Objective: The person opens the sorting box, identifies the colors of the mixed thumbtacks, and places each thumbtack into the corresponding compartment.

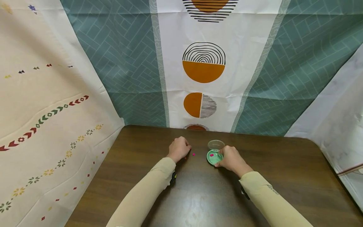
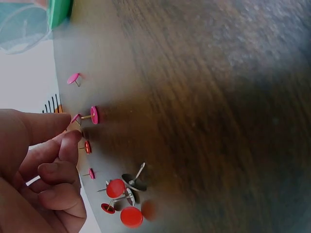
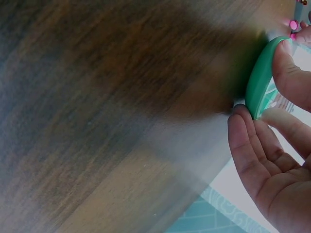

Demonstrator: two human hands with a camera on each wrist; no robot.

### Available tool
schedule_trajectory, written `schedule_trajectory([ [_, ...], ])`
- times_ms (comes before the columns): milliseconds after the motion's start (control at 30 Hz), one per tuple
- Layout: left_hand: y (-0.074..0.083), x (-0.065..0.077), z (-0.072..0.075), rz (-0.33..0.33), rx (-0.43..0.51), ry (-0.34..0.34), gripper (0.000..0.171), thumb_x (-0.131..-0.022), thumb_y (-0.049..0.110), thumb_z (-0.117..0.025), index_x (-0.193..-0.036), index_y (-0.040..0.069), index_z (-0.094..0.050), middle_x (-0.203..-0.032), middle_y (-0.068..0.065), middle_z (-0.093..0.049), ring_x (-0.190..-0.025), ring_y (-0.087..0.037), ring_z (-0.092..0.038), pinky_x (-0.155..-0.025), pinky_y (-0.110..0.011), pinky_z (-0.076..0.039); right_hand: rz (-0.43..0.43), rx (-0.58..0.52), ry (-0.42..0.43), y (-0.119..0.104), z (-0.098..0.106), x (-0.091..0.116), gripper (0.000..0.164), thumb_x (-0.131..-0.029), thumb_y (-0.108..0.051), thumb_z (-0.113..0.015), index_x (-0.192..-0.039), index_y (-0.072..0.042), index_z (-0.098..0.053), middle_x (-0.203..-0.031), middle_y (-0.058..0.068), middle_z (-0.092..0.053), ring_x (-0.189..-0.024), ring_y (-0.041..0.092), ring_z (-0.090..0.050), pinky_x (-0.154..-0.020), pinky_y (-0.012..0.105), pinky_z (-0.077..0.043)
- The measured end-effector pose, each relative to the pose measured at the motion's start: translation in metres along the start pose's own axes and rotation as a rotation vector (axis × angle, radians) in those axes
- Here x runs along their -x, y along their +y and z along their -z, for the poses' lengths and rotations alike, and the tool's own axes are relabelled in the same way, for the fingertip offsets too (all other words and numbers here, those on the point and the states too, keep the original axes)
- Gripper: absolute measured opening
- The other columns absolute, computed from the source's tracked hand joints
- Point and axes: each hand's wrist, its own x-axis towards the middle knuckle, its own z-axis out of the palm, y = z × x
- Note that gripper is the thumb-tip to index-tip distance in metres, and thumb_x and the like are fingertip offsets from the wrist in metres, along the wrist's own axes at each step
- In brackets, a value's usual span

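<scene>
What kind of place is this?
Perhaps a curtained indoor work corner: a dark brown wood-grained table, a teal-and-white patterned cloth hanging behind it, and a cream cloth with coloured motifs alongside.

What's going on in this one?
A person is working with tacks at a wooden table, using both bare hands. The right hand grips a green dish by its rim, with some pink tacks inside and a clear lid just behind it. The left hand is at another pink tack; whether it is pinched yet is hard to tell. More tacks, including red ones, lie loose on the table near that hand.
</scene>
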Motion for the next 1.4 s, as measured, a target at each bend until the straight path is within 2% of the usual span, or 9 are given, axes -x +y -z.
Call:
schedule_trajectory([
  [333, 0.002, 0.001, -0.003, -0.001, -0.011, -0.007, 0.014, -0.084, 0.025, -0.062, -0.075, 0.021, -0.072, -0.055, 0.009, -0.060, -0.048, -0.010, -0.055, -0.046, -0.029, -0.041, -0.013, 0.000, 0.000, -0.001, 0.001, 0.002, 0.063, -0.055, -0.035, -0.088, -0.104, -0.001, -0.069, -0.108, 0.013, -0.068, -0.093, 0.023, -0.061, -0.082, 0.041, -0.049],
  [567, 0.003, 0.004, -0.002, -0.006, -0.001, -0.018, 0.016, -0.084, 0.023, -0.061, -0.072, 0.020, -0.070, -0.047, 0.007, -0.058, -0.044, -0.011, -0.055, -0.046, -0.030, -0.041, -0.014, -0.001, -0.004, -0.002, 0.001, 0.002, 0.063, -0.055, -0.035, -0.088, -0.105, -0.001, -0.069, -0.108, 0.013, -0.068, -0.095, 0.024, -0.061, -0.084, 0.042, -0.049],
  [933, 0.003, 0.005, 0.000, -0.008, 0.025, -0.004, 0.018, -0.085, 0.023, -0.060, -0.071, 0.020, -0.069, -0.048, 0.008, -0.058, -0.043, -0.010, -0.054, -0.044, -0.030, -0.041, -0.013, -0.004, 0.004, -0.002, 0.002, 0.003, 0.062, -0.055, -0.034, -0.088, -0.105, -0.002, -0.069, -0.108, 0.012, -0.068, -0.096, 0.024, -0.061, -0.084, 0.041, -0.048],
  [1067, 0.005, 0.005, 0.003, -0.035, 0.084, 0.023, 0.019, -0.086, 0.025, -0.058, -0.073, 0.019, -0.071, -0.058, 0.008, -0.064, -0.038, -0.008, -0.054, -0.047, -0.028, -0.042, -0.005, 0.003, 0.010, -0.002, 0.002, 0.004, 0.061, -0.055, -0.034, -0.088, -0.104, -0.002, -0.069, -0.107, 0.012, -0.069, -0.095, 0.024, -0.061, -0.083, 0.041, -0.048],
  [1267, 0.010, 0.007, 0.010, -0.048, 0.231, 0.021, 0.019, -0.087, 0.026, -0.057, -0.086, 0.017, -0.074, -0.087, 0.004, -0.070, -0.034, -0.010, -0.054, -0.052, -0.028, -0.046, -0.001, 0.003, 0.017, -0.002, 0.002, 0.004, 0.061, -0.055, -0.034, -0.088, -0.104, -0.002, -0.070, -0.107, 0.012, -0.069, -0.094, 0.024, -0.061, -0.083, 0.041, -0.048],
  [1400, 0.012, 0.009, 0.013, -0.067, 0.314, 0.030, 0.019, -0.086, 0.026, -0.058, -0.087, 0.017, -0.075, -0.087, 0.001, -0.071, -0.034, -0.016, -0.055, -0.049, -0.027, -0.046, 0.003, 0.005, 0.019, -0.002, 0.002, 0.004, 0.061, -0.055, -0.034, -0.088, -0.103, -0.001, -0.070, -0.106, 0.012, -0.069, -0.093, 0.024, -0.061, -0.082, 0.041, -0.048],
])
